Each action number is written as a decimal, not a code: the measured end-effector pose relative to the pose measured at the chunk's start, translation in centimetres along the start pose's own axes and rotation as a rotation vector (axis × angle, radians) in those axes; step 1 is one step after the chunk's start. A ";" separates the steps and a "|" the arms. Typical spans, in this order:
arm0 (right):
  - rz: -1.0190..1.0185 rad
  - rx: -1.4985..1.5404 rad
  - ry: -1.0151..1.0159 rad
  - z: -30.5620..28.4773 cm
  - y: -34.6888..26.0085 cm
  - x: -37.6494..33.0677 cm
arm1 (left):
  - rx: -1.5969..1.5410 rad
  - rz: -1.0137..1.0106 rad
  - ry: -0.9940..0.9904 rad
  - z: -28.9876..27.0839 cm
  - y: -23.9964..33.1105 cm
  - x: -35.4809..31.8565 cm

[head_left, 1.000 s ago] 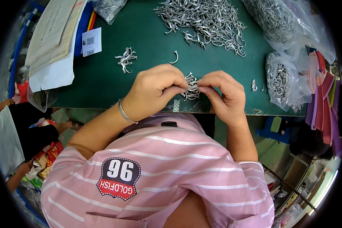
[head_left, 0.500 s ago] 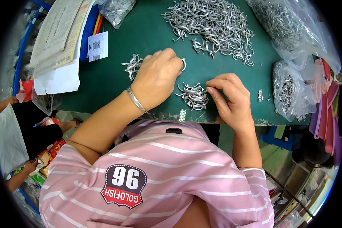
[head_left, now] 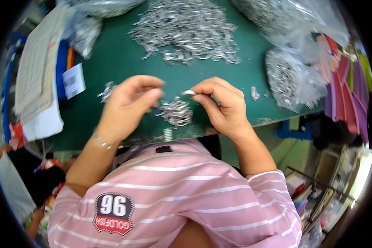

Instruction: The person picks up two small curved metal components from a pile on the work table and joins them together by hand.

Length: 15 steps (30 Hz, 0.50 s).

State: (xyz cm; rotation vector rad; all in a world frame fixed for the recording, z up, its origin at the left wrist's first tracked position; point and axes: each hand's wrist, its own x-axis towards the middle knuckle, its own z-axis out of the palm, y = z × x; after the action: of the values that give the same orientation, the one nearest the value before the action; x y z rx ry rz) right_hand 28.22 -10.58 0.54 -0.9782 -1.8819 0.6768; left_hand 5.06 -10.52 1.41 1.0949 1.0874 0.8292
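Observation:
Between thumb and forefinger, my right hand (head_left: pixel 224 105) pinches a small curved silver metal piece (head_left: pixel 188 92). Just below it on the green table lies a small pile of curved metal pieces (head_left: pixel 177 112). My left hand (head_left: pixel 130 101) hovers left of that pile, somewhat blurred, its thumb and fingers apart and nothing visible between them. A smaller cluster of metal pieces (head_left: pixel 107 91) sits beyond my left hand, which partly covers it. Farther back spreads a large heap of similar pieces (head_left: pixel 190 31).
Clear plastic bags of metal pieces (head_left: pixel 291 80) stand at the right. Papers (head_left: pixel 39 74) and a printed label (head_left: pixel 73 81) lie at the left near another bag (head_left: pixel 84 37). A few loose bits (head_left: pixel 255 93) rest beside the right bag. Another person's arm shows at far left.
My left hand has drawn back from the small left cluster toward the near pile, fingers parting. My right hand now pinches a curved metal piece. The whole view has shifted.

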 end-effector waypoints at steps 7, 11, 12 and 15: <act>0.121 -0.881 0.565 -13.1 4.0 -3.1 | 0.078 0.086 0.024 -1.1 -0.8 0.5; 0.244 -1.019 0.448 -15.2 4.6 -3.6 | 0.092 0.081 0.056 -1.1 -0.8 0.7; 0.229 -0.919 0.467 -13.9 3.9 -2.8 | 0.082 0.091 0.061 -1.1 -0.7 0.6; 0.041 -0.608 0.253 -8.6 2.6 0.5 | 0.061 0.154 0.081 -0.8 -0.9 0.5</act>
State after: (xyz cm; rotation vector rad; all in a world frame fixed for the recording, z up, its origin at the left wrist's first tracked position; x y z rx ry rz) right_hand 36.57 -8.15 2.71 -1.4092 -1.8710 -0.0215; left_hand 4.39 -10.12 0.32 1.2160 1.1119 0.9747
